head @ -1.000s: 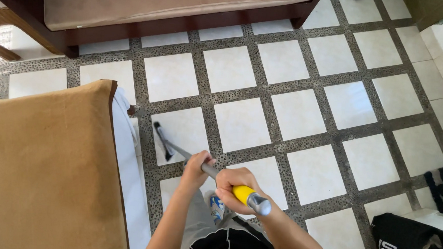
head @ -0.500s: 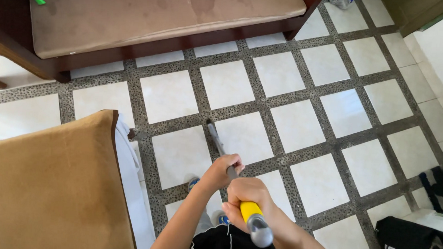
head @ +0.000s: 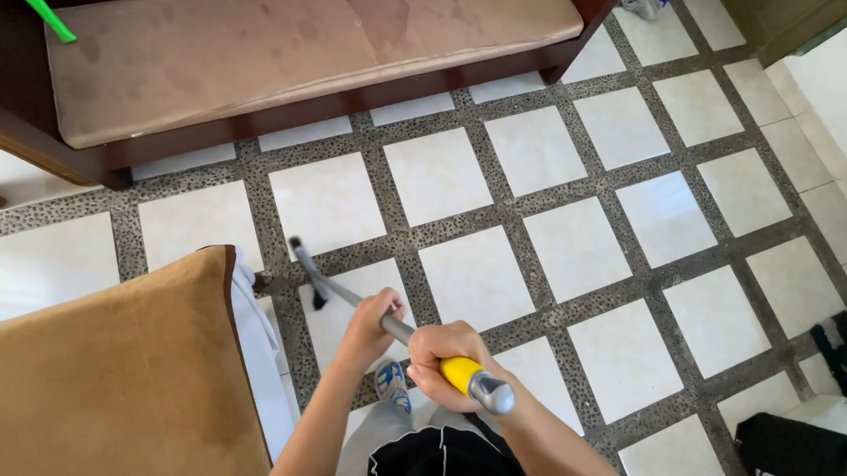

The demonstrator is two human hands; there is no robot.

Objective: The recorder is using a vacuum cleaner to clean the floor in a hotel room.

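Both hands grip one long-handled floor tool, prob. a mop or broom: right hand [head: 445, 355] wrapped tight round the yellow grip [head: 459, 372] near the top end, left hand [head: 372, 323] closed round the bare grey shaft [head: 345, 295] just below it, fingers fully curled on both. Handle ends in a rounded grey cap [head: 493, 393], smooth, metal or plastic, can't tell which. Shaft runs down and away to the upper left, slim and straight, to a small dark head [head: 305, 266] resting on the tiled floor [head: 575, 245]. Head is tiny in view w/ a dark shadow or bristles under it; its exact type is hard to make out.

Floor: glossy white square tiles set in wide speckled grey-black pebble bands. Head sits on a white tile right beside a tan fabric cushion [head: 94, 376], matte weave, cut off by the bottom-left edge, w/ white frame along its side. Farther off, dark wood bench w/ a stained beige seat pad [head: 289, 51]. Green stick [head: 43, 7] at top left, mostly out of frame. Black bag [head: 799, 469] bottom right, partly cut off. Blue-white shoe [head: 392, 379] peeks below the forearms.
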